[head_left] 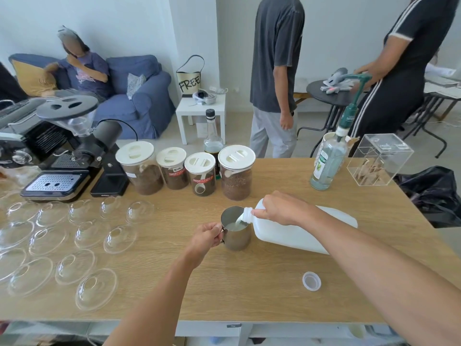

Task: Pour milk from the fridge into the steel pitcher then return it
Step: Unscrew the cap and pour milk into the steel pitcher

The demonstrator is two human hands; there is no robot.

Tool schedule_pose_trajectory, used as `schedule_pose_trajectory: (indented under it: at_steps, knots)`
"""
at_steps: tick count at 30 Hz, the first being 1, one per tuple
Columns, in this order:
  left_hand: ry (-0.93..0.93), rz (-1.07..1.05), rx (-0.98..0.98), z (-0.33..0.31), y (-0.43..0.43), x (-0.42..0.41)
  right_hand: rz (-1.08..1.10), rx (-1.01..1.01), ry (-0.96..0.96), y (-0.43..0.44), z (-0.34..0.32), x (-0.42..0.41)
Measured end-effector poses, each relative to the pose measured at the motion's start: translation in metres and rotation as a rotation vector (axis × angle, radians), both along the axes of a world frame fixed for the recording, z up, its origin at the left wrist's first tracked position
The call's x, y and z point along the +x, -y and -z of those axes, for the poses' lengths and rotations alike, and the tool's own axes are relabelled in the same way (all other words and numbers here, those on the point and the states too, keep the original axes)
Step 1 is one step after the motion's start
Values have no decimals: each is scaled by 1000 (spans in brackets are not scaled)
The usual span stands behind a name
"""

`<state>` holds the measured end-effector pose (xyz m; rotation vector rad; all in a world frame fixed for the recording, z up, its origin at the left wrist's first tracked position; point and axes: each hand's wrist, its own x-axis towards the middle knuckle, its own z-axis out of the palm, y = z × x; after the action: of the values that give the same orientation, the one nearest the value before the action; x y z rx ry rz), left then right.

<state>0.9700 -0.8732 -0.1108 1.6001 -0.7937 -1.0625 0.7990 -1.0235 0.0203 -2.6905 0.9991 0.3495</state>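
Right hand [277, 208] grips the tilted milk jug [299, 233], its mouth over the steel pitcher [235, 232]; left hand [205, 237] grips the pitcher's handle

Steel pitcher [235, 233] stands on table [224, 295]. Milk jug [299, 233] lies tilted to pitcher's right, mouth over its rim. Cap [311, 281] on table, right of pitcher and nearer front edge. Jars [189, 168] in a row behind pitcher. Glass dishes [62, 245] left of it. Espresso machine [45, 166] behind-left. Pump bottle [329, 161] and clear box [379, 158] behind-right.
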Motion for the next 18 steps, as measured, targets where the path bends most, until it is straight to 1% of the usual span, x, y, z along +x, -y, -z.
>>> schedule_pose_trajectory:
  at_steps: [18]
  knots:
    - [-5, -8, 13, 1, 0, 1, -12, -14, -18, -4, -5, 0]
